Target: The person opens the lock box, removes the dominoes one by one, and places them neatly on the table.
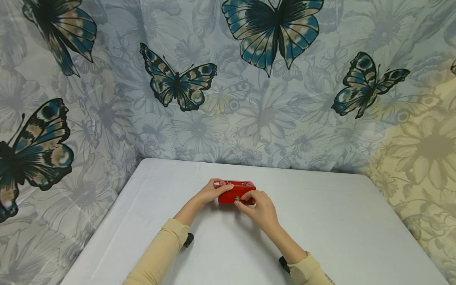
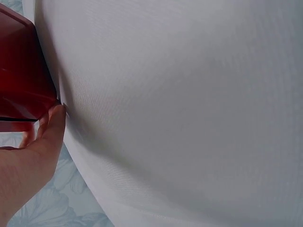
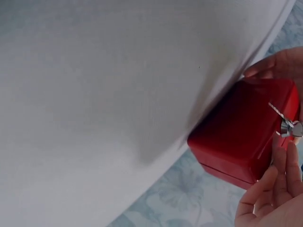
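A red box with a patterned top sits on the white table, a small metal lock with keys on its front. My left hand grips the box's left end, thumb over the top edge; in the left wrist view, this hand's fingers press against the box's lower corner. At the front, my right hand pinches a key at the lock between thumb and forefinger. Seen from the right wrist, a second metal piece sticks out from the lock, and the fingertips partly cover the front.
The white-covered table stretches out around the box on all sides. Behind and beside it hangs cloth printed with butterflies and flowers. A dark wrist camera shows by the left sleeve, another by the right.
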`<action>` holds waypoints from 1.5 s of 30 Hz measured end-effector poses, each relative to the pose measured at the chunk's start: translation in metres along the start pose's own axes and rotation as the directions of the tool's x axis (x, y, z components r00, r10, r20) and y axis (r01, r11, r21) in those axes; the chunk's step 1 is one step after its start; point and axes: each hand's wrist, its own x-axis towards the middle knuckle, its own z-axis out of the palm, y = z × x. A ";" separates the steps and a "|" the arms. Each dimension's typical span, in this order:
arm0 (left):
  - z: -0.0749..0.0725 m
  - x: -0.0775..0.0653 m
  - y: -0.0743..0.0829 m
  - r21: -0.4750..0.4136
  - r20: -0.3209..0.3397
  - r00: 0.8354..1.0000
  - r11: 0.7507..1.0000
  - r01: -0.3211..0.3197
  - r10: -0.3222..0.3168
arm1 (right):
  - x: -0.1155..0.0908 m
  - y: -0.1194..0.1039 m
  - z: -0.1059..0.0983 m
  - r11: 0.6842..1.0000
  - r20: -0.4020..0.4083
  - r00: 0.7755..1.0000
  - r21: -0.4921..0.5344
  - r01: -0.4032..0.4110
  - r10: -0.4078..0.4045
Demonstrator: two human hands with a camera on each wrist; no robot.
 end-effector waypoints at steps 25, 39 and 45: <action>-0.008 -0.004 -0.002 0.080 0.063 0.998 0.996 -0.034 0.029 | -0.009 0.006 -0.013 0.607 0.380 0.776 0.484 -0.630 0.503; -0.011 -0.008 -0.004 0.202 0.128 0.988 0.973 -0.115 0.090 | -0.015 0.007 -0.017 0.523 0.445 0.737 0.519 -0.676 0.509; -0.010 -0.010 -0.005 0.235 0.156 0.979 0.957 -0.167 0.133 | -0.018 0.007 -0.019 0.481 0.478 0.727 0.546 -0.686 0.494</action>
